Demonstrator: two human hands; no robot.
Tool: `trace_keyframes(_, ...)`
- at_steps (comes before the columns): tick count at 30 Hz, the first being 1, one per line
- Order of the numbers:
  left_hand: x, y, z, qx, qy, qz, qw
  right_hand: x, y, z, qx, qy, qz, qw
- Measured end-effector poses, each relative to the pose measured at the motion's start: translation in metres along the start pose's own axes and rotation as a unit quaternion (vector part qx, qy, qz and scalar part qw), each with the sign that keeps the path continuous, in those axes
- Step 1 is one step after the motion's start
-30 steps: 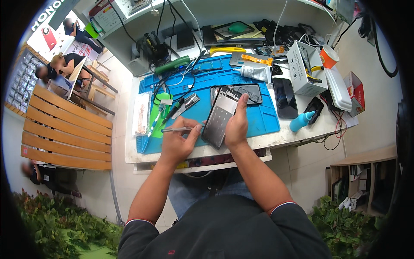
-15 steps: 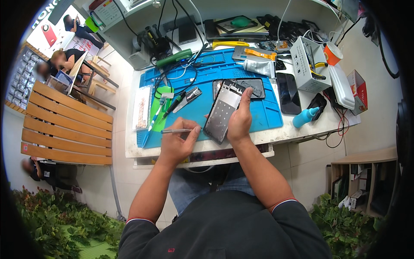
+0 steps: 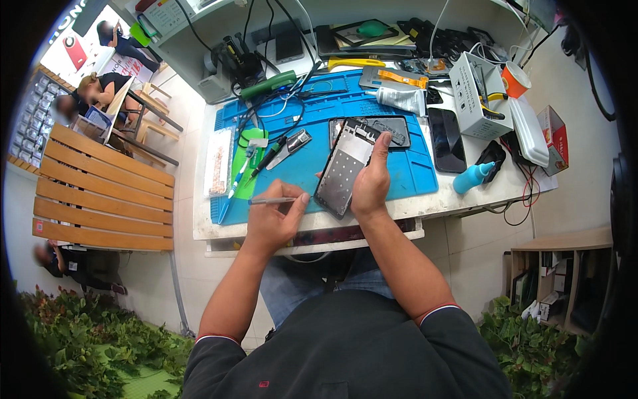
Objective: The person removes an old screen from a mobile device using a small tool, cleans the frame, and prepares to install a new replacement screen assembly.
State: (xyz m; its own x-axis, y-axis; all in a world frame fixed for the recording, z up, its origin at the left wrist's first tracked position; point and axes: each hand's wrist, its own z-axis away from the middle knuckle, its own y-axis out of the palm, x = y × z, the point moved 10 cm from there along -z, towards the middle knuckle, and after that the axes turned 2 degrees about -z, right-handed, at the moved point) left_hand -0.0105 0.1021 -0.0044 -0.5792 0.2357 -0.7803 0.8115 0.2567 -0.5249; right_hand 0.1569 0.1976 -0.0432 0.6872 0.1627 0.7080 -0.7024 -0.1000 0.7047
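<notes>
My right hand point(image 3: 372, 185) grips a phone frame point(image 3: 344, 171) along its right edge, thumb up its side, tilted over the near part of the blue work mat point(image 3: 399, 174). The frame is dark with a silvery upper part. In my left hand point(image 3: 276, 219) a slim grey pen-like tool point(image 3: 272, 200) is pinched, pointing toward the frame's lower left edge; its tip is too small to make out. Behind the frame another opened phone part point(image 3: 392, 133) lies on the mat. Left of it are a black pen-like tool point(image 3: 269, 156) and a toothbrush point(image 3: 240, 174).
A dark phone point(image 3: 447, 141), a light-blue bottle point(image 3: 473, 178) and an open white box point(image 3: 480, 100) stand along the right. Farther back lie a white tube point(image 3: 402, 100), a yellow-handled tool point(image 3: 355, 63) and a green-handled tool point(image 3: 269, 86) with cables. A drawer point(image 3: 319, 239) sits under the bench edge.
The view has shifted slightly, so the bench items sit a little to the right. Both hands keep their grips, and the pen-like tool stays by the frame's lower left edge.
</notes>
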Motion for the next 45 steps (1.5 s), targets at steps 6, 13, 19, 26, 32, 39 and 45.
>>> trace_keyframes(6, -0.005, -0.001, 0.000, -0.002, 0.009, 0.009, 1.000, 0.001, 0.001, 0.001, 0.003, -0.008, -0.011, 1.000)
trace_keyframes(13, 0.006, 0.002, 0.001, 0.012, -0.020, 0.043, 0.999, 0.000, 0.001, 0.001, 0.006, -0.011, -0.004, 1.000)
trace_keyframes(19, 0.004, 0.004, 0.003, 0.035, -0.037, 0.044, 0.998, 0.002, 0.002, 0.003, 0.005, -0.025, -0.005, 1.000)
trace_keyframes(26, 0.001, 0.004, 0.002, 0.028, -0.038, 0.033, 0.998, 0.002, 0.004, 0.007, 0.016, -0.028, 0.003, 0.999)
trace_keyframes(32, 0.001, 0.002, 0.001, 0.023, -0.059, 0.016, 0.998, -0.004, -0.001, 0.006, 0.019, -0.016, -0.007, 1.000)
trace_keyframes(39, -0.002, -0.003, -0.002, -0.008, -0.041, 0.011, 0.999, -0.001, 0.002, 0.006, 0.020, -0.021, -0.004, 1.000)
trace_keyframes(45, 0.002, 0.002, -0.003, 0.043, -0.074, -0.004, 0.996, -0.002, 0.000, 0.006, 0.022, -0.018, -0.008, 1.000)
